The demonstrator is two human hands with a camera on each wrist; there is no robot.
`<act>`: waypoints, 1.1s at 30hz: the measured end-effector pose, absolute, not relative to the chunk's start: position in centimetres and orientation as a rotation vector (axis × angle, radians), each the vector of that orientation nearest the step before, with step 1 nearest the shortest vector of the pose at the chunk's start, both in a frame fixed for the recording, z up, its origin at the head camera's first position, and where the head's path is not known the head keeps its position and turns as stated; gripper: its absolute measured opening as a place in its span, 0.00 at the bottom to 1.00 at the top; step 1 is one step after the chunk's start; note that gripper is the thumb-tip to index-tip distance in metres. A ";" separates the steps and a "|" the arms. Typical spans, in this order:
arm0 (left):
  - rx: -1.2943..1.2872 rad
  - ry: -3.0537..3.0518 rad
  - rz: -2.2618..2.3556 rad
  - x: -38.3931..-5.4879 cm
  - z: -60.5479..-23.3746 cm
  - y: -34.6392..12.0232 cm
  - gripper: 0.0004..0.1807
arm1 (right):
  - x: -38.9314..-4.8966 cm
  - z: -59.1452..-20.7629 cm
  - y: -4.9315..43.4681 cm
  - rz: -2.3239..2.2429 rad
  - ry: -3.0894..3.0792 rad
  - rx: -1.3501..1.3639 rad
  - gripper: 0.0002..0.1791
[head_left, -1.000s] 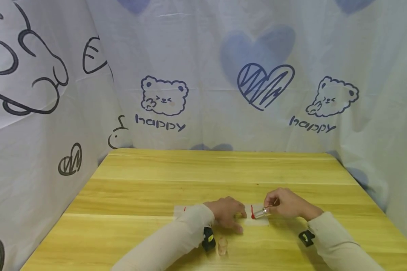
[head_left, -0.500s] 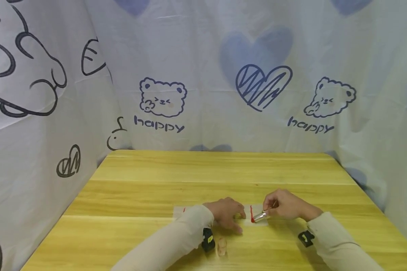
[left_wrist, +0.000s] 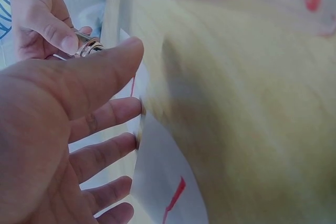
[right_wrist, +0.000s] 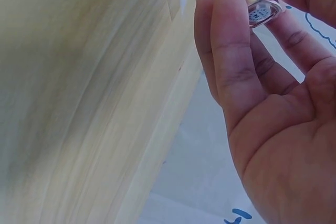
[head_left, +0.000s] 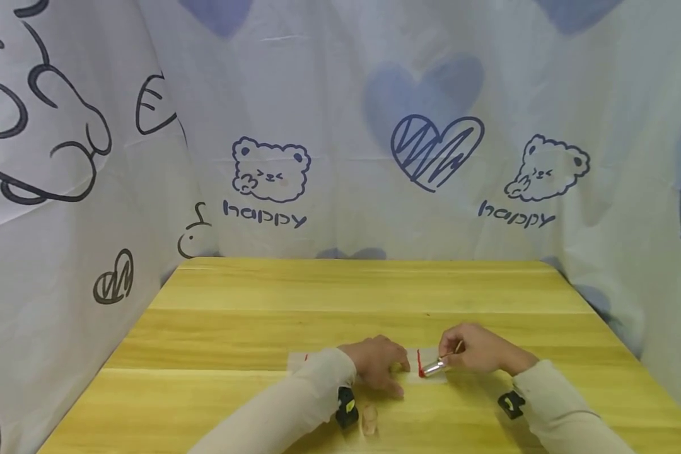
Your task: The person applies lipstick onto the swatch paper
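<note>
My right hand (head_left: pixel 477 350) pinches a lipstick (head_left: pixel 434 366) in a shiny metallic tube, its red tip down on a strip of white paper (head_left: pixel 296 361). A red line (head_left: pixel 419 360) runs from the far edge of the paper to that tip. In the right wrist view, fingers and thumb hold the tube near its base end (right_wrist: pixel 261 13). Just left of the line, my left hand (head_left: pixel 377 362) rests on the paper with its fingers spread. The left wrist view shows its fingertips at the paper and another red mark (left_wrist: pixel 175 198). My left forearm and hand cover the strip's middle.
A small clear, pinkish cap-like piece (head_left: pixel 369 420) stands on the wooden table (head_left: pixel 340 290) near my left wrist. Both wrists carry black devices (head_left: pixel 346 407). White printed cloth (head_left: pixel 340 94) hangs behind the table and at its sides.
My right hand has drawn the lipstick slightly toward me, and the red line on the paper is longer. My left hand stays in place. The head view has tilted up a little.
</note>
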State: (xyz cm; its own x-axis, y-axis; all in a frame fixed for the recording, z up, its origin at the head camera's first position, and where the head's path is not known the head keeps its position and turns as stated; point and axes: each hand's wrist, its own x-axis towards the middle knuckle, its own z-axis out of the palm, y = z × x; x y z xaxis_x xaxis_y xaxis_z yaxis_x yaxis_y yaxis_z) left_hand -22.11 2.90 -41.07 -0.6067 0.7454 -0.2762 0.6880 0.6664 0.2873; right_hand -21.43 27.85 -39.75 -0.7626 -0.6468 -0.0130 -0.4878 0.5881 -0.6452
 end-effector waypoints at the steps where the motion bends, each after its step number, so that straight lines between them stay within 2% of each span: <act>1: 1.135 2.510 0.214 -22.1 -41.1 2.9 0.23 | -21.4 -39.8 27.8 -0.938 2.573 -0.937 0.04; 16: 1.131 2.546 0.190 -21.9 -41.4 2.7 0.22 | -20.7 -39.0 27.7 -0.965 2.647 -0.860 0.03; 22: 1.215 2.553 0.196 -22.2 -41.4 2.4 0.24 | -20.6 -38.9 28.0 -0.978 2.685 -0.808 0.02; 33: 1.110 2.585 0.520 -22.0 -40.8 0.8 0.25 | -20.5 -39.8 27.7 -1.083 2.763 -0.699 0.02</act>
